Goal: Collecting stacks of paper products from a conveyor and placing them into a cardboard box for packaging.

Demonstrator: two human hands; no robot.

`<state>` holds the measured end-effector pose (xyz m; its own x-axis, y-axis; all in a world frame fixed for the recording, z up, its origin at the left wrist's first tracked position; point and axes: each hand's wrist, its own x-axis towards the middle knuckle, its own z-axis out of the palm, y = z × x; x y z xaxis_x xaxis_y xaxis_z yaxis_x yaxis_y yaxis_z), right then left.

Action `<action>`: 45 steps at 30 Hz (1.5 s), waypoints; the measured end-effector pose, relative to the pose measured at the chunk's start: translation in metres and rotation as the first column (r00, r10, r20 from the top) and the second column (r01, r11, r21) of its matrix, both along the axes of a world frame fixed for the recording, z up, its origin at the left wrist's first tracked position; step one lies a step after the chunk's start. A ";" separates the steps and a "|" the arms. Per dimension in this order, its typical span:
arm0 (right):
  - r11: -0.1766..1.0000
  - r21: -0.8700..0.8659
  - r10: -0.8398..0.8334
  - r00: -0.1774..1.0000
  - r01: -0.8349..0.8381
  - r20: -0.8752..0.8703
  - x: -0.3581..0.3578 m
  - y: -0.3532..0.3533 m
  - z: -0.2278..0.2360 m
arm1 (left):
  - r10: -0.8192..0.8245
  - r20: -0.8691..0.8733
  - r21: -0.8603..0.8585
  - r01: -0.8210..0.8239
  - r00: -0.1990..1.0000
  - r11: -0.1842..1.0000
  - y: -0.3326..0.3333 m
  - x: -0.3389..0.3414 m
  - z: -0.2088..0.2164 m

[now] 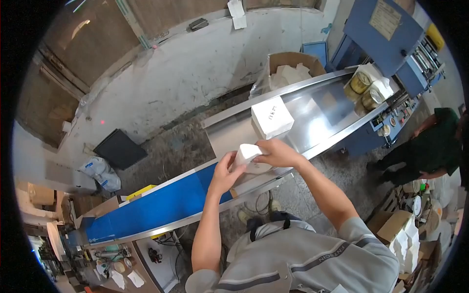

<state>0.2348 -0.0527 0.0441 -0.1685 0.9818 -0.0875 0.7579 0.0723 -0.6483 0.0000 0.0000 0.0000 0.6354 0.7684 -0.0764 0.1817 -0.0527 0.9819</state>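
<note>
Over the near end of the metal table (317, 100), I hold a small white wad that looks like a stack of paper (248, 152) between both hands. My left hand (225, 174) is closed on its left side, thumb toward the front. My right hand (278, 153) grips its right side with bent fingers. Just beyond my hands a white box (272, 117) with dark marks on its top stands on the metal surface. Something pale and flat (258, 167) lies beneath my hands, partly covered; its kind is unclear.
A blue conveyor belt (156, 205) runs off to the left. Brass-coloured rolls (360, 83) sit at the table's far right end by a blue machine (356, 29). A carton (293, 61) stands behind the table. Another person (425, 141) stands at the right.
</note>
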 end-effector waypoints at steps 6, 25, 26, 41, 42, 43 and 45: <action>0.990 -0.134 -0.118 0.744 0.038 -0.657 -0.010 -0.026 -0.011 | 0.054 0.198 -0.105 -0.033 0.979 0.994 -0.020 -0.015 0.027; 0.888 -0.371 -0.438 0.248 0.272 -0.864 -0.052 -0.086 -0.007 | 0.258 0.306 -0.460 -0.095 0.916 0.883 -0.064 -0.016 0.027; 0.888 -0.367 -0.435 0.246 0.278 -0.866 -0.049 -0.087 -0.011 | 0.252 0.281 -0.468 -0.097 0.926 0.878 -0.065 -0.014 0.026; 0.864 -0.104 -0.395 0.533 0.493 -0.748 0.100 0.040 -0.013 | 0.249 0.203 -0.451 -0.136 0.947 0.882 0.073 0.140 0.027; 0.866 -0.108 -0.394 0.533 0.488 -0.749 0.107 0.049 -0.016 | 0.238 0.165 -0.449 -0.142 0.957 0.882 0.085 0.147 0.023; 0.856 -0.099 -0.422 0.575 0.508 -0.701 0.115 0.057 -0.019 | 0.271 0.143 -0.459 -0.179 0.952 0.870 0.092 0.154 0.020; 0.847 -0.090 -0.448 0.612 0.524 -0.651 0.122 0.064 -0.027 | 0.289 0.132 -0.465 -0.198 0.948 0.863 0.100 0.163 0.009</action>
